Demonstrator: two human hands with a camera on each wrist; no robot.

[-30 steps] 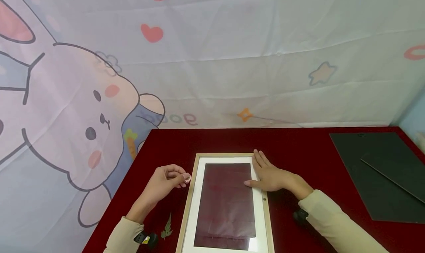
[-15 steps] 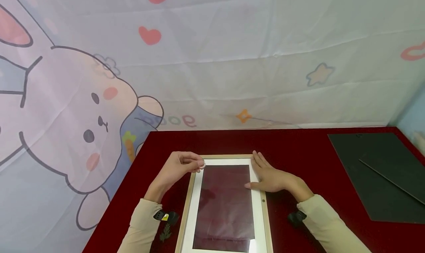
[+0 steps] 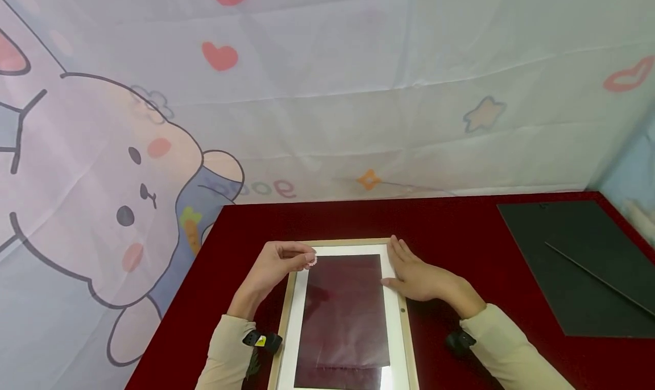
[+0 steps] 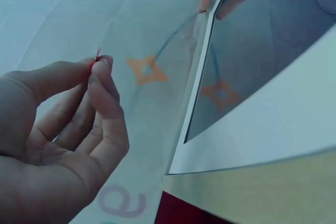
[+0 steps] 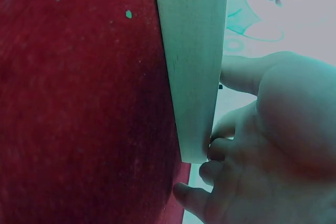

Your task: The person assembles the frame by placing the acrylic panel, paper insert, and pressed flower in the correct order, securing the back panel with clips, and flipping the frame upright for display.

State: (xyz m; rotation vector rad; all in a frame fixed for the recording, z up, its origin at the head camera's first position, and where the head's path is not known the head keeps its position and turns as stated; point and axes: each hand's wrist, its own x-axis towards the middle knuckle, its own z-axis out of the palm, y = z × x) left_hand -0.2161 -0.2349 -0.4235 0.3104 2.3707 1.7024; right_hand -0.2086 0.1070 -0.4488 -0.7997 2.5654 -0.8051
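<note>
My left hand [image 3: 273, 268] pinches a small flat pink-and-white flower [image 3: 313, 261] between thumb and fingertips, over the upper left corner of a picture frame [image 3: 407, 333]. In the left wrist view the flower [image 4: 96, 60] shows edge-on as a thin red sliver. The frame has a pale wood border, a white mat and a dark red centre with a shiny surface. My right hand [image 3: 419, 277] rests with straight fingers on its upper right edge, thumb on the mat. In the right wrist view, the wooden side [image 5: 194, 66] stands against the fingers.
Green fern-like leaf [image 3: 253, 364] lies left of the frame, partly hidden by the left wrist. A dark board [image 3: 588, 225] with a thin rod [image 3: 596, 272] on it lies at the right of the red cloth [image 3: 460, 225]. A printed curtain [image 3: 327, 94] hangs behind.
My left hand has moved right and slightly up with the flower, from beside the frame to over its upper left corner. The right hand stays on the frame.
</note>
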